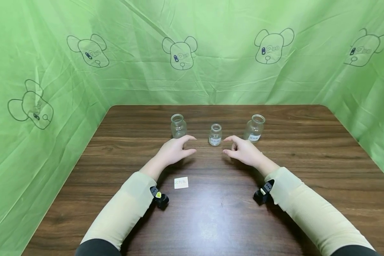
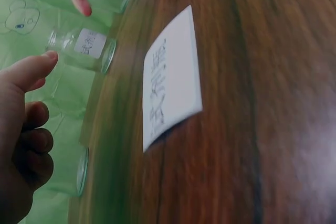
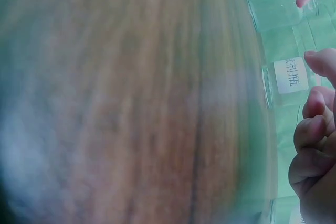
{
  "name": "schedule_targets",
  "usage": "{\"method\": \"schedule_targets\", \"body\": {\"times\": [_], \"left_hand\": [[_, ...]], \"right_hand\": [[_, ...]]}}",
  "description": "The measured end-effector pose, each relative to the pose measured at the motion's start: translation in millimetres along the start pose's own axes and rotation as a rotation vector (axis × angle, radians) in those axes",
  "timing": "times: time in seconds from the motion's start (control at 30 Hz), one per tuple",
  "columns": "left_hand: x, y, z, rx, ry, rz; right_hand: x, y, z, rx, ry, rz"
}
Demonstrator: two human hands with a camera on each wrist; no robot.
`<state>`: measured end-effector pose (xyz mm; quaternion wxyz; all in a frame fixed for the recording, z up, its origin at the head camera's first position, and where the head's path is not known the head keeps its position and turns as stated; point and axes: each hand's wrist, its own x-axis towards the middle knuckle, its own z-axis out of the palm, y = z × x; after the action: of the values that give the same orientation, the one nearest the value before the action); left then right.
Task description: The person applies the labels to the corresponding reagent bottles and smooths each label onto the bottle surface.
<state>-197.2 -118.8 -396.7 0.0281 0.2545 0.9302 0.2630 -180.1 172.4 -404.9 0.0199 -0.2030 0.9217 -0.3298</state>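
Note:
My left hand (image 1: 175, 152) hovers over the table in front of a clear glass jar (image 1: 178, 125), thumb and forefinger spread apart with nothing between them. Opposite it, my right hand (image 1: 244, 153) makes the same shape, near a larger glass jar (image 1: 256, 126) that bears a white label. Between the two hands and slightly beyond them stands a small open-mouthed glass jar (image 1: 215, 133), also labelled. Neither hand touches it in the head view. Both wrist views show the other fingers (image 2: 39, 140) curled in toward the palm. The left jar's lower part is partly hidden behind the left hand.
A loose white paper label (image 1: 181, 182) with handwriting lies on the brown wooden table (image 1: 204, 213), nearer to me than the left hand; one edge lifts slightly. Green cloth (image 1: 211, 81) with printed bear heads hangs behind the table and along both sides. Small cameras (image 1: 161, 201) sit at the wrists.

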Motion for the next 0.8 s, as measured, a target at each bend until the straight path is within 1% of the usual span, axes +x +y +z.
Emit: {"method": "schedule_targets", "body": {"times": [0.1,0.27,0.33,0.4,0.57,0.63,0.7,0.8], "left_hand": [[-6.0,-4.6,-2.2,-0.012,-0.028,0.012],[-16.9,-11.9,-5.0,-0.004,-0.078,0.067],[-21.1,-13.9,-6.2,-0.006,-0.097,0.078],[-24.8,-15.3,-7.7,-0.010,-0.114,0.076],[-33.9,-15.6,-11.0,-0.073,-0.170,0.060],[-37.6,-14.3,-12.4,-0.106,-0.192,0.074],[-40.4,-12.7,-13.4,-0.130,-0.216,0.101],[-43.3,-11.6,-13.7,-0.134,-0.268,0.135]], "right_hand": [[-0.6,-1.2,1.0,0.001,-0.015,-0.006],[-0.5,-2.1,1.1,-0.014,-0.019,-0.019],[-0.1,-2.2,0.6,-0.018,-0.022,-0.018],[0.3,-2.8,0.2,-0.022,-0.026,-0.015],[0.6,-4.0,0.9,-0.019,-0.032,-0.016],[0.7,-4.2,1.3,-0.021,-0.035,-0.016],[0.7,-3.9,0.9,-0.018,-0.040,-0.013],[0.4,-3.2,0.5,-0.013,-0.043,-0.002]]}}
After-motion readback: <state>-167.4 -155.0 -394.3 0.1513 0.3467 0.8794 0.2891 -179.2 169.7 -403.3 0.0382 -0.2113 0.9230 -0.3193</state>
